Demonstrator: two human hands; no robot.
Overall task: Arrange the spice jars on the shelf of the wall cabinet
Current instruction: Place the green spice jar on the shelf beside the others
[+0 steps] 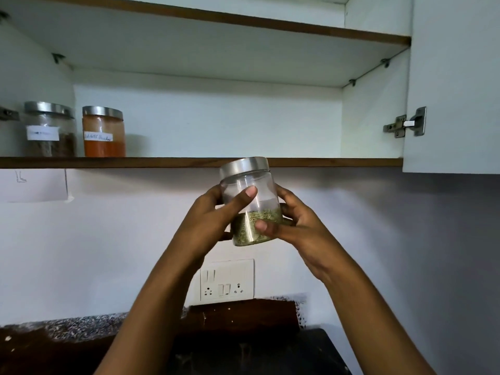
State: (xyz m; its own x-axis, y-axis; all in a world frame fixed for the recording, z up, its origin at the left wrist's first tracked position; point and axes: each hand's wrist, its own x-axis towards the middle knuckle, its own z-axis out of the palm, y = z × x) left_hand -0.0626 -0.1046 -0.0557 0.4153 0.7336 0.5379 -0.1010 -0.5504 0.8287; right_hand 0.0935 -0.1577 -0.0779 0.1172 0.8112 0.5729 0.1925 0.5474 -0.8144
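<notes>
A clear jar of green seeds (250, 185) with a steel lid is held just below the shelf's brown front edge (324, 162). My left hand (213, 215) grips its left side, thumb across the front. My right hand (297, 226) clasps its right side and base. At the left end of the cabinet shelf stand two steel-lidded jars with white labels: one with dark brown spice (50, 129) and one with orange powder (103, 132), side by side and upright.
An open cabinet door (454, 85) with a hinge (405, 123) hangs at the right. An upper shelf (297, 28) runs above. Below are a wall socket panel (227, 280), a paper sheet (32, 185) on the wall at left, and a dark countertop (67, 345).
</notes>
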